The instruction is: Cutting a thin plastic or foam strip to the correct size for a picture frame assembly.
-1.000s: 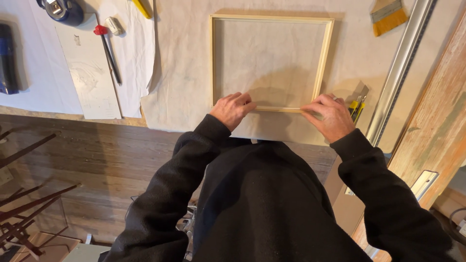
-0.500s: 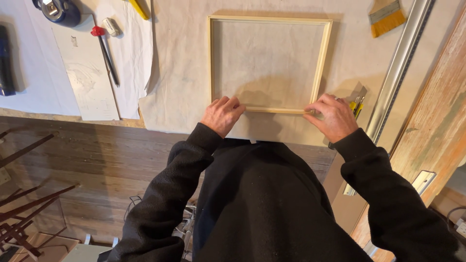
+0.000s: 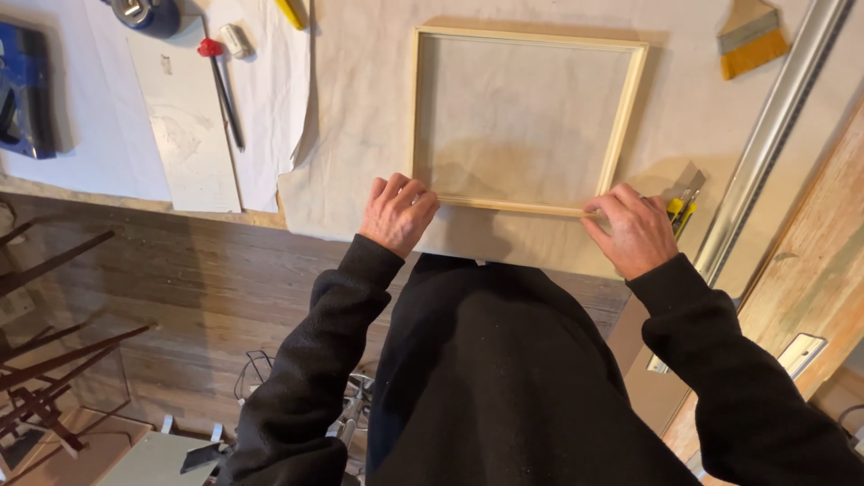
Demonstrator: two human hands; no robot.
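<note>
A pale wooden frame [image 3: 630, 108] lies flat on a sheet of off-white canvas [image 3: 360, 99] spread over the workbench. My left hand [image 3: 397, 212] rests on the canvas at the frame's near left corner, fingertips touching the near bar. At the near right corner my right hand [image 3: 633, 230] presses its fingers on the same bar. Both hands lie flat with fingers bent; neither grips anything. Black sleeves cover both arms.
A yellow utility knife [image 3: 679, 205] lies just right of my right hand. A long metal rail [image 3: 774, 135] runs diagonally at right, a flat brush [image 3: 750, 38] at top right. Left: a red-handled tool [image 3: 221, 81], paper sheets [image 3: 184, 135], a tape roll [image 3: 144, 13]. The wooden floor [image 3: 180, 288] shows below.
My hands have slid apart along the near bar, the left toward the left corner and the right toward the right corner. The frame itself stays in place.
</note>
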